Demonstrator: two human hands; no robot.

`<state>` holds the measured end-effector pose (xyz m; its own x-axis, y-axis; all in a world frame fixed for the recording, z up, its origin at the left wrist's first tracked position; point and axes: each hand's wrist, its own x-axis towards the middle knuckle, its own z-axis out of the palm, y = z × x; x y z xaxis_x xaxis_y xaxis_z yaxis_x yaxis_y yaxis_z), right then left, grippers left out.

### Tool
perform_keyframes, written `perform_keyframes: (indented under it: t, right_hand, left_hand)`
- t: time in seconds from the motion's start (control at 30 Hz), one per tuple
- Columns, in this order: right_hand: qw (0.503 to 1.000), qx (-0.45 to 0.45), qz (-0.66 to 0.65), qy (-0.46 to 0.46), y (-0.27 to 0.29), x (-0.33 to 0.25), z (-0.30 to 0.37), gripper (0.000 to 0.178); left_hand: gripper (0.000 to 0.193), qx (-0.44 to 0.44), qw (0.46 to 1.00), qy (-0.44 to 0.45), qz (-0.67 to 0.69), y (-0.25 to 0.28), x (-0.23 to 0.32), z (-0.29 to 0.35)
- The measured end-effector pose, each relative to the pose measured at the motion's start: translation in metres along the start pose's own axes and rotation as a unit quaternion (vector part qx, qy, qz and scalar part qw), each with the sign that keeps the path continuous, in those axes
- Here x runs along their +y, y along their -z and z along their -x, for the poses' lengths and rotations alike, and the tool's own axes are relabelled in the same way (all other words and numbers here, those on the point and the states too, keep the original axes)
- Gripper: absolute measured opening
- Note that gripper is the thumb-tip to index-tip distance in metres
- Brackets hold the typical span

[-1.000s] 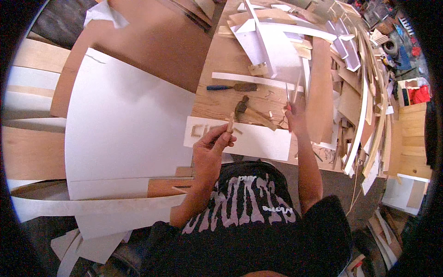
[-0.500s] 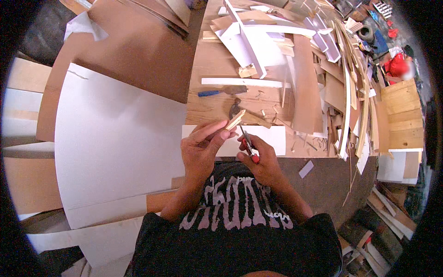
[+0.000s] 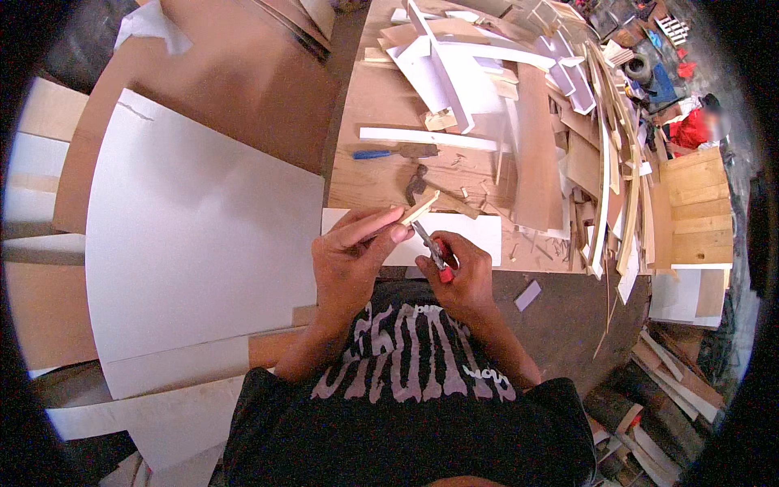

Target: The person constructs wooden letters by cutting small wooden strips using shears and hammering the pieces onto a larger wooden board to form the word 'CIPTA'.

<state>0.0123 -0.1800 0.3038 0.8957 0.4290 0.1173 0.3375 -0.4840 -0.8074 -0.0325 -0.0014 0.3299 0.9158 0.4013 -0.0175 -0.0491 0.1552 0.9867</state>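
Note:
My left hand (image 3: 357,247) is closed, pinching a short pale strip of wood (image 3: 422,209) between thumb and fingers, its far end pointing up and right. In my right hand (image 3: 462,272) are red-handled pliers (image 3: 435,249), whose metal jaws reach the wood near the left fingertips. Whether the jaws grip the strip or something in it is too small to tell. Beneath both hands lies a white board (image 3: 479,235). Just beyond them rests a hammer (image 3: 418,182), its wooden handle running right. A flat-bladed tool with a blue handle (image 3: 373,154) lies farther off.
Past the tools, a long white strip (image 3: 430,139) crosses the wooden tabletop (image 3: 365,185). Wood offcuts and white panels (image 3: 442,85) pile up at the far side and right. A large white sheet (image 3: 203,235) stands to my left. Small chips lie near the hammer.
The pliers have turned and shifted a little, bringing their jaws up against the wood by my left fingers. The wood strip has tilted slightly. The whole view has shifted a little.

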Motion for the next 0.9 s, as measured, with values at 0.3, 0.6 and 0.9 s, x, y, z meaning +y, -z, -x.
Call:
perform_keyframes:
  t: [0.3, 0.6, 0.9]
  right_hand:
    - [1.000, -0.017, 0.003, 0.011, -0.005, -0.005, 0.004, 0.030]
    - [0.999, -0.037, 0.033, 0.004, -0.008, 0.005, 0.011, 0.026]
    - [0.998, -0.021, 0.038, -0.051, -0.005, 0.011, 0.019, 0.025]
  left_hand:
    - [0.022, 0.006, 0.999, -0.048, 0.017, 0.006, -0.001, 0.011]
    - [0.020, 0.002, 0.998, -0.006, -0.055, 0.011, -0.001, 0.015]
    - [0.021, 0.022, 0.995, 0.064, 0.068, 0.011, -0.012, 0.014]
